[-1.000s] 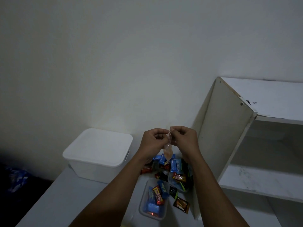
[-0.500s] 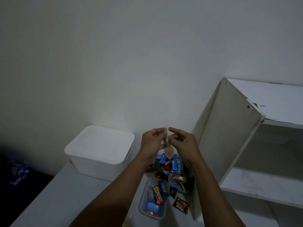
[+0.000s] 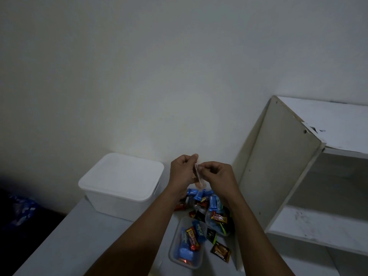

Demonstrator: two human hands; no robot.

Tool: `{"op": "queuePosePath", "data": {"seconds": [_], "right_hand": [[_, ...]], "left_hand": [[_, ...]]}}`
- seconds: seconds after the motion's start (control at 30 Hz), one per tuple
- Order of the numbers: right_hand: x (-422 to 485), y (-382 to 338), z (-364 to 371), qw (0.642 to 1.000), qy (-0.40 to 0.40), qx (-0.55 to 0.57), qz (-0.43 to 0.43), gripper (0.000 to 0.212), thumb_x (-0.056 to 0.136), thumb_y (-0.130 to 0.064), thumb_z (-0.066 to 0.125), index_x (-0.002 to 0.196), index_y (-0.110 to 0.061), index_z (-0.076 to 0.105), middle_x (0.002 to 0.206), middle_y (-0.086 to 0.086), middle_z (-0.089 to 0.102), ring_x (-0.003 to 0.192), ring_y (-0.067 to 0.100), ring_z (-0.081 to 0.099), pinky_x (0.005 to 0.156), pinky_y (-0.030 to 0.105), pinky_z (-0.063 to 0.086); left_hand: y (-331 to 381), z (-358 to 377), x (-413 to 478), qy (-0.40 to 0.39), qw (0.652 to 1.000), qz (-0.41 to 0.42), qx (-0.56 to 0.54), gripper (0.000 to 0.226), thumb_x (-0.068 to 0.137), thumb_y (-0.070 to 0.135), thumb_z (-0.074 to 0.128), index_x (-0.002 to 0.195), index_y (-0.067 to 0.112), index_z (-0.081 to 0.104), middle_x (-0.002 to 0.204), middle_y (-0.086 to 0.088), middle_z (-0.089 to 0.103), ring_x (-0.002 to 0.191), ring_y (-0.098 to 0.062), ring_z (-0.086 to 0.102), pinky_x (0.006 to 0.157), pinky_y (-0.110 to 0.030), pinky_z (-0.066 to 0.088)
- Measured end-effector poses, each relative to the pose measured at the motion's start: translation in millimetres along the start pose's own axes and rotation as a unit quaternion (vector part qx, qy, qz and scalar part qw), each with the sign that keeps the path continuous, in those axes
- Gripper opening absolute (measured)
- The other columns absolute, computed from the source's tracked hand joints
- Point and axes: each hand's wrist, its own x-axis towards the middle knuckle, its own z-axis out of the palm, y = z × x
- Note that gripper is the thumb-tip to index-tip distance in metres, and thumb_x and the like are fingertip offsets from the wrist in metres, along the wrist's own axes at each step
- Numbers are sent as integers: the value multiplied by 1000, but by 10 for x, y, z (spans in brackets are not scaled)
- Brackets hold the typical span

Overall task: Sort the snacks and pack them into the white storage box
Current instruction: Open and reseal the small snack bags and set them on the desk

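Note:
My left hand (image 3: 184,169) and my right hand (image 3: 217,174) are raised together above the table, each pinching the top of one small clear snack packet (image 3: 199,179) that hangs between them. Below them lies a heap of blue, red and black wrapped snacks (image 3: 203,202). A clear tray (image 3: 173,253) holds several blue and red bars. A second clear tub (image 3: 209,217) with snacks sits beside it. The white storage box (image 3: 119,186) stands at the left with its lid on.
A white shelf unit (image 3: 278,172) stands close on the right, its side panel next to the snacks. A brown sachet (image 3: 220,252) lies on the grey table (image 3: 69,246). The plain wall is right behind. A dark area with a blue bag (image 3: 22,210) lies left.
Both hands stay together on the packet and have risen slightly. The left fingers have shifted higher on its top edge. The view has tilted a little.

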Motion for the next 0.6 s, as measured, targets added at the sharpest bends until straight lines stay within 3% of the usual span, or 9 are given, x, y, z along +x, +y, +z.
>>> {"op": "queuePosePath", "data": {"seconds": [0.1,0.17,0.27,0.33,0.43,0.53,0.6], "right_hand": [[-9,33,1,1000,-4,7,20,24,93,-10,63,79,-24,77,85,2,76,84,17,71,80,35,59],[-6,57,-20,998,-17,38,55,26,95,-11,59,77,-21,73,93,9,73,95,25,70,86,43,59],[9,76,-115,979,-40,155,130,24,98,-4,50,80,-8,66,96,21,70,100,36,68,86,49,58],[13,67,-207,955,-57,240,163,20,97,-2,48,84,-1,63,92,23,70,95,39,69,81,48,58],[14,111,-323,928,-38,310,205,22,99,-9,48,86,0,64,88,21,69,84,35,70,76,45,60],[-48,280,-360,901,-22,345,264,24,99,-13,47,90,2,63,82,18,70,72,28,72,65,35,62],[-125,459,-355,875,-17,371,310,23,97,-17,48,91,0,63,79,15,71,68,24,71,63,33,61]], "left_hand": [[-23,-40,25,9,999,-7,36,27,97,31,54,84,10,64,87,-12,63,75,-25,64,72,-53,60],[-44,-79,15,7,997,9,81,27,98,32,52,91,10,66,94,-7,63,75,-22,61,73,-48,60],[-129,-205,28,-8,981,78,176,17,94,21,59,89,10,71,95,5,65,84,-5,60,78,-19,52],[-204,-317,8,-33,983,58,172,14,92,12,61,89,4,71,89,7,67,84,-2,60,68,-6,45],[-368,-489,-33,-106,988,-25,112,14,92,9,59,83,10,69,84,-4,68,81,-16,61,66,-20,49],[-564,-602,-125,-141,984,-76,79,16,90,-1,61,85,13,68,82,-7,67,70,-16,61,58,-28,50],[-678,-649,-216,-156,980,-112,46,14,87,-2,65,92,11,67,89,-6,69,80,-19,65,66,-36,55]]}}
